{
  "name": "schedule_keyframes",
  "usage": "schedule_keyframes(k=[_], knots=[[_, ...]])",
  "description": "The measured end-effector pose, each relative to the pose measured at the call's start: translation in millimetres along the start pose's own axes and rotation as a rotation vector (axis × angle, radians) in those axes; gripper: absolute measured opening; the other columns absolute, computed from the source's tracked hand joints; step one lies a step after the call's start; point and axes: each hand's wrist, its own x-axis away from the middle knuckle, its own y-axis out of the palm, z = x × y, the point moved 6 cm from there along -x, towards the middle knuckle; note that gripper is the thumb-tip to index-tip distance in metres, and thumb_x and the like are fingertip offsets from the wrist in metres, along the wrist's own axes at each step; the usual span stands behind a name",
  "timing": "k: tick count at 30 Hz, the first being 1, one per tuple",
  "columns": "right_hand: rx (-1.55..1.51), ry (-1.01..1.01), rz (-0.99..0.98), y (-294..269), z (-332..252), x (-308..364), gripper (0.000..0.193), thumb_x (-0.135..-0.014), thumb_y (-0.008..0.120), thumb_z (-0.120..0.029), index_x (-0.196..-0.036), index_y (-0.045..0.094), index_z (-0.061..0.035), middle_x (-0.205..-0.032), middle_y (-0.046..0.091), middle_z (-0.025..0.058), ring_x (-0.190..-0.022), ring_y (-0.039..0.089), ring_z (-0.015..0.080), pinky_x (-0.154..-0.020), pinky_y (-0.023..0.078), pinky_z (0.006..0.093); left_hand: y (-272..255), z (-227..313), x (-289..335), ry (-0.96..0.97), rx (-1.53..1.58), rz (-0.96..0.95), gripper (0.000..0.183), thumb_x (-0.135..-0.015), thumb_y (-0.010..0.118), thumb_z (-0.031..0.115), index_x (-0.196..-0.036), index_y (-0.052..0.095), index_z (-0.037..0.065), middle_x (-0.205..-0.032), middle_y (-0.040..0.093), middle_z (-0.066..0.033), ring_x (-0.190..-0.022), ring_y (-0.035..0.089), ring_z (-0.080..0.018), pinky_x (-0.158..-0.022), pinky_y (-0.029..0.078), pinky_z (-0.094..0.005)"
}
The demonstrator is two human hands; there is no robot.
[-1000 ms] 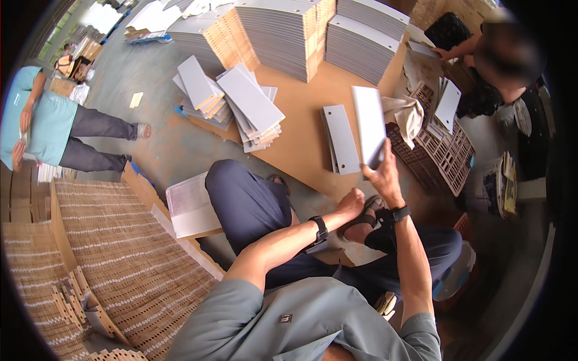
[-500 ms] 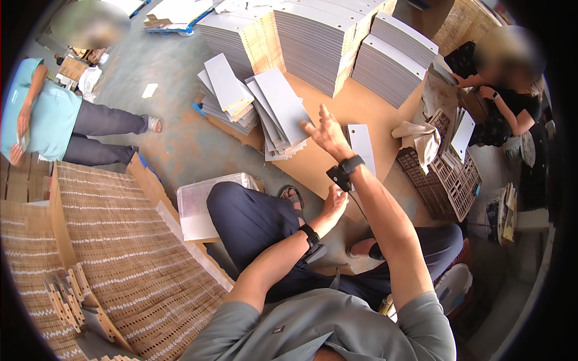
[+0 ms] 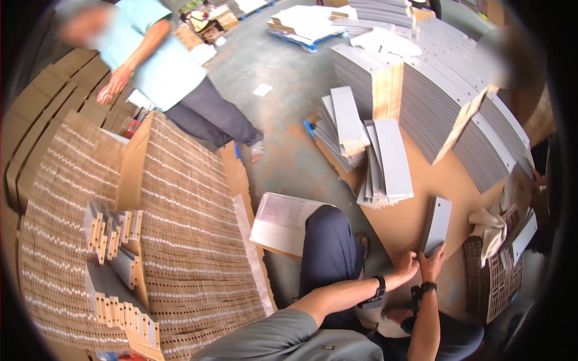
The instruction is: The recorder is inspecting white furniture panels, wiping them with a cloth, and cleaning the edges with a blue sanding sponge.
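Note:
A narrow grey panel [image 3: 439,218] with a hole near its far end lies over the brown cardboard sheet. Around its near end, my right hand [image 3: 431,266] is closed, thumb and fingers gripping the edges. Close beside it on the left, my left hand [image 3: 406,268] has curled fingers near the panel's lower corner; whether anything is in them is hidden. Beyond my hands, a fanned pile of similar grey panels [image 3: 394,159] rests at the cardboard's left side, next to another loose stack [image 3: 348,117].
Tall rows of stacked panels [image 3: 415,90] stand at the back right. A brown plastic crate [image 3: 503,280] with crumpled paper [image 3: 487,228] is at my right. Packed panels [image 3: 192,240] fill the left side, near a white box [image 3: 283,222]. A person in light blue [image 3: 150,60] stands far left.
The view has swung left. My right hand, spread open above the cardboard before, has come down and closed on the grey panel. My left hand now sits beside it, fingers curled.

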Motion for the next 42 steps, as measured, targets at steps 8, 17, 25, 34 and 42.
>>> schedule_keyframes(k=[8,17,25,34,42], knots=[[-0.801,0.116,-0.286,-43,-27,14,0.072,-0.088,0.064,-0.03,-0.15,0.038,-0.0051,-0.136,0.052,0.0181,-0.121,0.053,0.0278,-0.096,0.046,0.0387,-13,32,-25,-0.164,0.237,-0.08,0.06,-0.097,0.061,0.037,-0.137,0.039,-0.003,-0.12,0.059,-0.0256,-0.113,0.06,-0.0329,-0.095,0.049,-0.0441],[-1.467,0.282,-0.359,-111,76,90,0.059,-0.095,0.054,-0.045,-0.138,0.049,-0.0039,-0.13,0.058,0.0099,-0.118,0.059,0.0261,-0.092,0.053,0.044,58,140,9,0.014,0.64,-0.527,0.047,-0.096,0.063,0.045,-0.115,0.057,0.003,-0.1,0.058,-0.0043,-0.092,0.052,-0.0143,-0.083,0.046,-0.034],[-0.178,0.101,0.124,-122,39,96,0.11,-0.075,0.081,-0.031,-0.153,0.013,0.0067,-0.132,0.042,0.0362,-0.119,0.049,0.048,-0.099,0.048,0.0476,82,125,16,0.152,0.11,-0.372,0.029,-0.097,0.063,0.029,-0.107,0.056,0.003,-0.091,0.07,-0.0157,-0.084,0.068,-0.0253,-0.071,0.053,-0.0403],[-0.082,0.298,0.743,-196,157,83,0.108,-0.077,0.077,-0.027,-0.157,0.008,-0.0024,-0.128,0.041,0.0323,-0.113,0.05,0.0449,-0.094,0.047,0.0477,118,165,61,0.242,0.257,-0.686,0.045,-0.1,0.061,0.029,-0.136,0.045,0.008,-0.102,0.069,-0.0155,-0.088,0.069,-0.0228,-0.077,0.056,-0.0347],[0.013,0.591,0.518,-203,228,56,0.109,-0.073,0.075,-0.039,-0.156,0.013,-0.0046,-0.128,0.045,0.0384,-0.111,0.056,0.0501,-0.096,0.048,0.0515,106,99,49,0.166,0.026,-0.683,0.04,-0.099,0.06,0.023,-0.133,0.047,0.006,-0.1,0.067,-0.0118,-0.083,0.069,-0.0183,-0.077,0.056,-0.0351]])
